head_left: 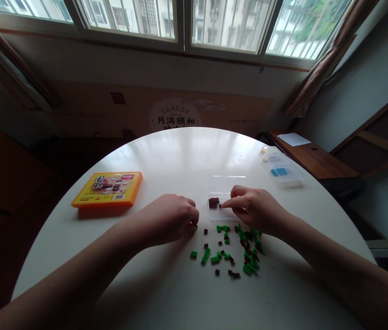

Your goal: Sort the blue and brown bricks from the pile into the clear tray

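Observation:
My left hand (176,217) is closed in a pinch above the white table, with a small dark brown building brick (196,227) just showing at its fingertips. My right hand (254,206) reaches over a clear plastic plate (226,183). Its index finger is stretched out and touches a small brown brick (220,206) on the plate; the thumb is apart from it. Beside that brick, a block of joined brown bricks (213,202) lies at the plate's left side. Loose green bricks (206,255) and brown bricks (217,272) are scattered nearer to me, some heaped below my right hand.
An orange-edged box (108,189) with a yellow printed lid lies at the table's left. At the right edge stands a clear container (285,169) with something blue in it. Beyond the round white table (166,156) are a wooden desk (318,158) and windows.

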`<state>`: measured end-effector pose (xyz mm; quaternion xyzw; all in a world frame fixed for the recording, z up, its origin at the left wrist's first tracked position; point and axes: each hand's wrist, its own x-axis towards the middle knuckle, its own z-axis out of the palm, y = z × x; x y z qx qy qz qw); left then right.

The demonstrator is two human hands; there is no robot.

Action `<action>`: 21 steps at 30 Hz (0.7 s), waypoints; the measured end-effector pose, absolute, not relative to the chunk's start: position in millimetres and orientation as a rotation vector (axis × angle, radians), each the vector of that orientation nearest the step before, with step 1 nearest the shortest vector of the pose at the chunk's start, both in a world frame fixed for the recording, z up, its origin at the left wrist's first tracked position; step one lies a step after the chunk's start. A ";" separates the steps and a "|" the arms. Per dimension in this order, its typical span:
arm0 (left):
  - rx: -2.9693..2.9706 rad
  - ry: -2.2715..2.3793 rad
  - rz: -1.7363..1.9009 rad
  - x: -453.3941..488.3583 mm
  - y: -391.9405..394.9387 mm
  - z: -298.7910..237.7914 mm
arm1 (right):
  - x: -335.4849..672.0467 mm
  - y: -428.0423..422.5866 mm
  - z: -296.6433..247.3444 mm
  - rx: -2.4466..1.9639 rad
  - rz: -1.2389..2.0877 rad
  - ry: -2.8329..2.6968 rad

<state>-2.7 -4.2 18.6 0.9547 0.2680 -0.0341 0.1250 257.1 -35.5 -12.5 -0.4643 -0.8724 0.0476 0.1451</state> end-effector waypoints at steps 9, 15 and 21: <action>2.778 0.780 -0.107 -1.7 -4.6 20.9 | 254.3 -35.3 -14.4 -1.333 0.118 -2.504; 2.777 0.776 -0.103 -2.6 -4.5 19.6 | 256.3 -34.8 -14.5 -1.313 0.140 -2.503; 2.768 0.794 -0.111 -2.3 -4.6 18.6 | 253.9 -35.4 -13.7 -1.345 0.138 -2.523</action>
